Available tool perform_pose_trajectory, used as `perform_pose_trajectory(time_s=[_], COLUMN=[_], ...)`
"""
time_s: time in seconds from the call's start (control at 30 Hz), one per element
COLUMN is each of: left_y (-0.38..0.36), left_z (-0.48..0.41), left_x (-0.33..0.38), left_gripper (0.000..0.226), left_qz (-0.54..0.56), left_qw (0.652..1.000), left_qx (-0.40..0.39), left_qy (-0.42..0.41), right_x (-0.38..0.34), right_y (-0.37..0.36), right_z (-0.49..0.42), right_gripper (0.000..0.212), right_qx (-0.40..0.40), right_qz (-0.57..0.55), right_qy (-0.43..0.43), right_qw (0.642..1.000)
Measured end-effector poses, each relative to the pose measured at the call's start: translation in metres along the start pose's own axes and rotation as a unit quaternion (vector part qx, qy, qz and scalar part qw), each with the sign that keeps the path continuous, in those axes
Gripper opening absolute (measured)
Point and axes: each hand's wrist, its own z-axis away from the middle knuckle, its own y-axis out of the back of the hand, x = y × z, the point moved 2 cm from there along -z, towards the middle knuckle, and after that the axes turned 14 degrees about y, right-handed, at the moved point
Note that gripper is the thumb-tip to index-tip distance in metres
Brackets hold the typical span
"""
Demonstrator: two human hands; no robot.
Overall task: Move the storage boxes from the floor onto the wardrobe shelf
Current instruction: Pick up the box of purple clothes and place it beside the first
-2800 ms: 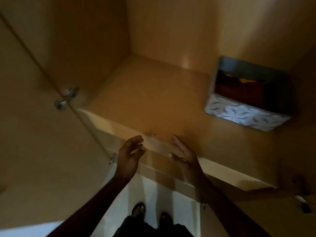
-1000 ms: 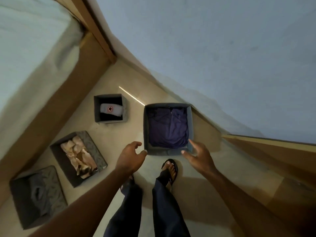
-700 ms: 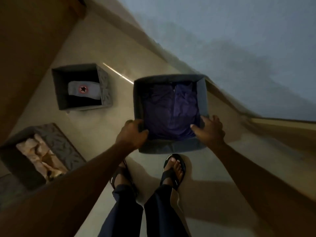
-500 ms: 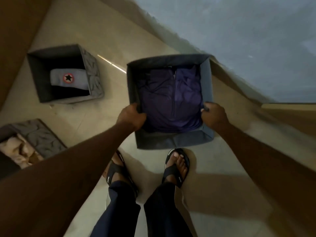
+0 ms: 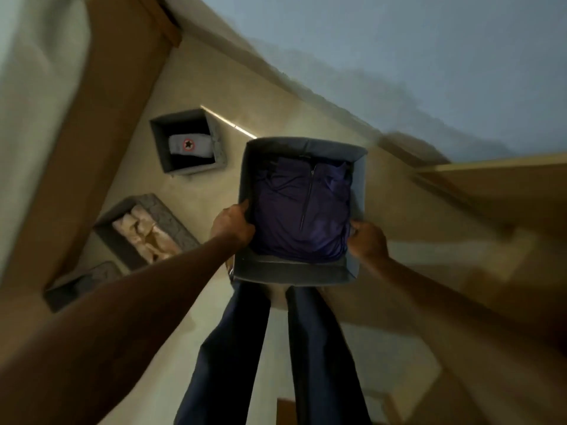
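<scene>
A grey fabric storage box (image 5: pixel 294 273) with a folded purple garment (image 5: pixel 302 213) inside is off the floor, held in front of my legs. My left hand (image 5: pixel 231 225) grips its left wall and my right hand (image 5: pixel 366 240) grips its right wall. Three more grey boxes stay on the floor at the left: one with a grey cap (image 5: pixel 188 144), one with beige cloth (image 5: pixel 145 230), and one partly hidden by my left arm (image 5: pixel 79 283).
A brown wooden panel (image 5: pixel 101 118) runs along the left of the floor. A pale blue wall (image 5: pixel 399 56) fills the upper right. A wooden wardrobe edge (image 5: pixel 491 185) juts in at the right. My dark trouser legs (image 5: pixel 276 348) hang below the box.
I left the wardrobe shelf, bent to the floor, and closed both hands on the purple-garment box. It has since risen off the floor, hiding my feet, and the view has pulled back.
</scene>
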Motion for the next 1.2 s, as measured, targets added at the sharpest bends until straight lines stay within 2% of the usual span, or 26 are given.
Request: perform_pose_trajectory(time_s=[0.23,0.37,0.47,0.63,0.87,1.13,1.2], left_y=[0.066,0.097,0.114,0.132,0.119,0.087,0.078], left_z=[0.160,0.234,0.285,0.350,0.445,0.580,0.607], left_x=[-0.051,-0.088,-0.112,-0.126,-0.067,0.049,0.072], left_gripper=[0.070,0.075,0.076,0.072,0.070,0.067,0.066], left_qz=[-0.022,-0.031,-0.028,-0.051,-0.100,-0.107,-0.106], left_qw=[0.999,0.995,0.991,0.975,0.928,0.846,0.828], left_qx=[0.012,0.018,0.014,0.039,0.055,0.090,0.093], left_qy=[-0.038,-0.093,-0.131,-0.213,-0.354,-0.514,-0.543], right_x=[-0.059,-0.086,-0.105,-0.112,-0.065,-0.013,-0.002], right_y=[0.042,0.060,0.071,0.082,0.124,0.213,0.233], right_z=[0.177,0.285,0.357,0.457,0.550,0.641,0.658], right_gripper=[0.022,0.022,0.036,0.042,0.048,0.047,0.046], right_qx=[0.024,0.086,0.133,0.213,0.367,0.544,0.559], right_qz=[-0.039,-0.076,-0.092,-0.128,-0.167,-0.138,-0.113], right_qy=[-0.014,-0.014,-0.008,-0.025,-0.060,-0.088,-0.102], right_qw=[0.999,0.993,0.987,0.968,0.913,0.823,0.815])
